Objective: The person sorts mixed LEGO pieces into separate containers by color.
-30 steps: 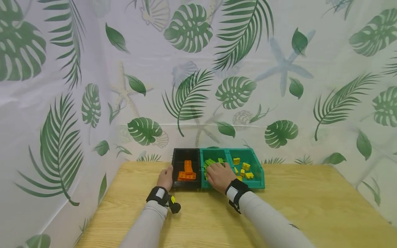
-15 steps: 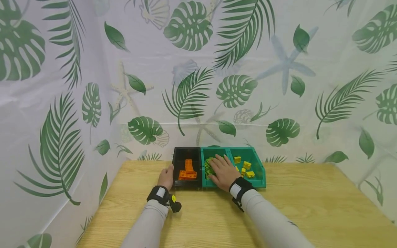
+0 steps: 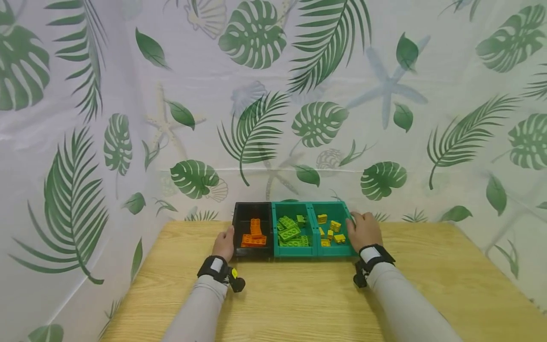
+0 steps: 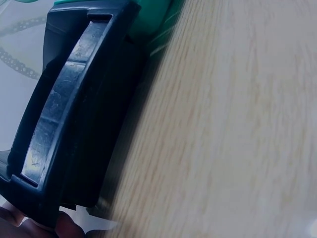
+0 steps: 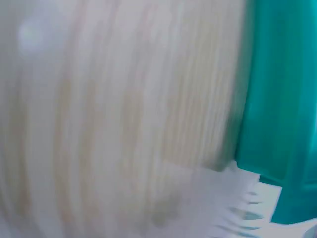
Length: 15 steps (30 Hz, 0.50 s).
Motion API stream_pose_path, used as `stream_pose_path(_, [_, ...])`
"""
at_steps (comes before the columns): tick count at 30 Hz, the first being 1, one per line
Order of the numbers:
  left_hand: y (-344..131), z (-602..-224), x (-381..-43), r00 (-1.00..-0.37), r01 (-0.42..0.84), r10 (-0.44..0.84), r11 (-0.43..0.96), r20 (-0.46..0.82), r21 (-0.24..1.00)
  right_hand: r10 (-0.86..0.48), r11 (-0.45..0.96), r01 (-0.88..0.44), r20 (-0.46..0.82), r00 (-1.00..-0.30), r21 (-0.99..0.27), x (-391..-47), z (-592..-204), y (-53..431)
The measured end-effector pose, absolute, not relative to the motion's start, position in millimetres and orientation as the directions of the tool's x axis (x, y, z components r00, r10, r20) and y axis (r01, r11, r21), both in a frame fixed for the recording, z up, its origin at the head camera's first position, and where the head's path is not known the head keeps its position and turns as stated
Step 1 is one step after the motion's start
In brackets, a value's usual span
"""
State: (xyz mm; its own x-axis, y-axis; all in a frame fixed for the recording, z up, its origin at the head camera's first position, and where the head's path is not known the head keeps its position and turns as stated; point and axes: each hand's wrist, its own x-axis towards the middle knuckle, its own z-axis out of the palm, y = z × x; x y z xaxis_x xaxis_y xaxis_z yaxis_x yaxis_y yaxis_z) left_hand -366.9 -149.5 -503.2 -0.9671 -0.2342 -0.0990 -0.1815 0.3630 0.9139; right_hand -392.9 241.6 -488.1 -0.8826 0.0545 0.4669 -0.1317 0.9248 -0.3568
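Note:
My left hand holds the left side of the black bin. In the left wrist view its fingertips show at the bin's lower corner. Inside this bin lie orange toy bricks. Against its right side stands a teal bin with lime-green bricks. Farther right, another teal bin contains several small yellow bricks. My right hand is at that bin's right side, fingers near the rim. The right wrist view shows the teal bin's wall, but no fingers.
The three bins form a row at the back of the wooden table. Behind them hangs a leaf-patterned sheet, which also covers the left side. A wrist camera with a strap is on each arm.
My right hand has lifted out of the middle bin and moved right, to the outer side of the bin with yellow bricks. The lime-green bricks are uncovered. My left hand stays at the black bin.

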Motion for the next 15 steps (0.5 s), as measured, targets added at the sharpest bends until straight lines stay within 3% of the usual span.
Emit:
stream_pose_path(3, [-147.8,-502.6,-365.9,-0.967,-0.18,-0.235,0.355,-0.099,0.917,0.174,0.822,-0.025,0.292,-0.94,-0.569,-388.1,-488.7,251.4])
stream_pose_path(7, [-145.5,-503.3,-366.3,-0.97,-0.177,-0.222,0.356,-0.101,0.918,0.286,0.609,0.102,0.098,-0.953,-0.786,-383.3,-484.9,255.4])
stream_pose_path(10, [-145.8,-502.5,-366.5,-0.975,-0.161,-0.204,0.385,-0.087,0.909,0.325,0.491,0.163,0.007,-0.946,-0.856,-382.0,-483.6,258.0])
stream_pose_path(15, [-150.6,-493.8,-362.6,-0.984,-0.122,-0.174,0.46,-0.045,0.88,0.332,0.412,0.21,-0.069,-0.941,-0.887,-379.7,-486.1,262.5])
